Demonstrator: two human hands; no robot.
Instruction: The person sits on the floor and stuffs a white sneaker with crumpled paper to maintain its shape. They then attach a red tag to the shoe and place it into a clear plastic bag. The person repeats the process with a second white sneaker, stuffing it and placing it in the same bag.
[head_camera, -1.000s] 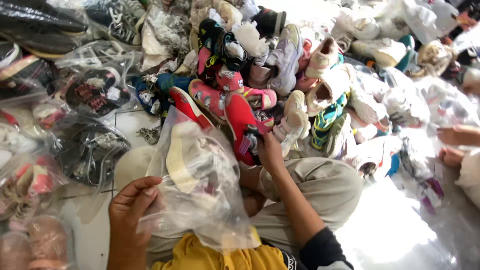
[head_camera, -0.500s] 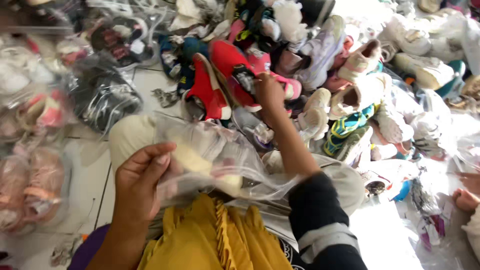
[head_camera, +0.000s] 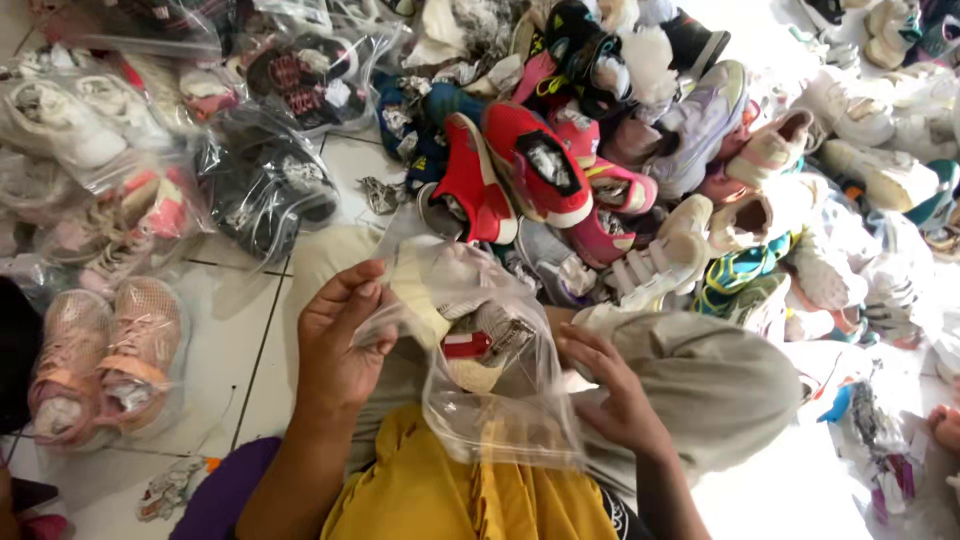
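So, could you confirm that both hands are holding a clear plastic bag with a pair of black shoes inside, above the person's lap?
Not quite: the shoes inside the clear plastic bag are cream and white, not black. The head view shows this. The rest stands: the left hand and the right hand both hold the bag above the person's lap.

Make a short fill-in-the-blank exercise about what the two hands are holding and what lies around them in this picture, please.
1. Both hands, the left hand and the right hand, hold a clear plastic ____ with a shoe inside.
2. The two red shoes lie on the ____ of loose shoes.
3. The bagged pink shoes lie on the floor on the person's ____ side.

Missing words: bag; pile; left
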